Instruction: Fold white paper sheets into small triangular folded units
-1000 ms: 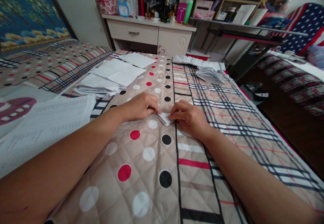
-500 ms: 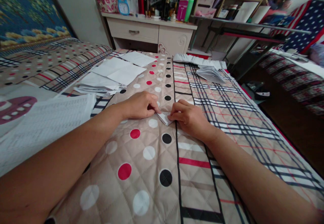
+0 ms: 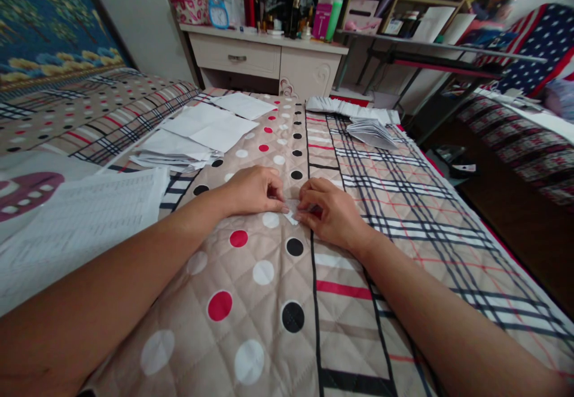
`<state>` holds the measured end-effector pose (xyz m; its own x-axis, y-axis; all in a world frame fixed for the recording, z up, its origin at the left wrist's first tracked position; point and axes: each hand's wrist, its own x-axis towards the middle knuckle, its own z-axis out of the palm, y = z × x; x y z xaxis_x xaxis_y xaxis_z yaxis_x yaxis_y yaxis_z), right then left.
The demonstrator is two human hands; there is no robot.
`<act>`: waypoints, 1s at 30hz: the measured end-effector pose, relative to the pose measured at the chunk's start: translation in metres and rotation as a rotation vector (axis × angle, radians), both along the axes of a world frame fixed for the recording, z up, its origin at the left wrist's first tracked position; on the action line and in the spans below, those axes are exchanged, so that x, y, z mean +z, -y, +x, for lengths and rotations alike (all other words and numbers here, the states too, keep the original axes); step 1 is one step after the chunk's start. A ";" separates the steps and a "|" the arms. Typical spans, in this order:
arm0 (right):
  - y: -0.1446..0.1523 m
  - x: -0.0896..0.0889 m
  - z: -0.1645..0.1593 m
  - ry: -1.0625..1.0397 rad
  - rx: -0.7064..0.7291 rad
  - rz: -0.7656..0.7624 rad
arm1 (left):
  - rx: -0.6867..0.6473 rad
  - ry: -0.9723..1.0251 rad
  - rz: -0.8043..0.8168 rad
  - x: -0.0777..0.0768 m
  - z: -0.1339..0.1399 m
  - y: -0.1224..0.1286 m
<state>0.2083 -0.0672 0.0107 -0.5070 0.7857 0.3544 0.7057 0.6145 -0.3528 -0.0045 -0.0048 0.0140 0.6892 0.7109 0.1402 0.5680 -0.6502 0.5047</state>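
Note:
A small folded white paper lies low over the bedspread, between my two hands. My left hand pinches its left end with thumb and fingers closed. At the right end, my right hand grips it the same way, fingers bent. The fingers partly cover the paper, so its full shape is hidden. Beyond my left hand lie loose white paper sheets, stacked unevenly. Farther off to the right sits a bundle of folded papers, beside a long row of folded paper.
Printed sheets lie at the left, partly over a plastic bag. A white cabinet stands past the bed's far end, with an alarm clock and bottles on top. A desk stands at the back right.
My fingertips have shifted on the small paper: the left thumb now shows at its edge and the right fingers are more bent. The paper looks slightly lifted or opened. Other papers stay put.

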 end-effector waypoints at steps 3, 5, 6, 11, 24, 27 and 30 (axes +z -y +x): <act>0.000 -0.002 -0.001 -0.008 -0.154 -0.055 | 0.054 -0.009 -0.011 -0.002 0.002 0.000; -0.001 0.000 -0.002 0.022 -0.251 -0.137 | 0.100 -0.017 -0.015 -0.002 0.002 0.000; -0.001 0.001 -0.002 0.041 -0.289 -0.181 | 0.107 -0.015 -0.019 -0.002 0.002 0.001; -0.004 -0.002 -0.001 -0.028 -0.370 -0.291 | 0.081 0.065 -0.077 -0.009 0.001 -0.001; -0.006 -0.012 0.000 -0.715 -0.224 -0.168 | 0.297 0.592 -0.047 -0.007 0.015 0.014; -0.005 -0.011 0.001 -0.743 -0.219 -0.160 | 0.293 0.602 -0.087 -0.007 0.016 0.016; -0.004 -0.011 0.002 -0.786 -0.207 -0.193 | 0.291 0.608 -0.180 -0.007 0.016 0.016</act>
<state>0.2103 -0.0627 -0.0004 -0.0071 0.9190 0.3943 0.3022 0.3778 -0.8751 0.0120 -0.0212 0.0074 0.3039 0.9030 0.3037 0.2889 -0.3911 0.8738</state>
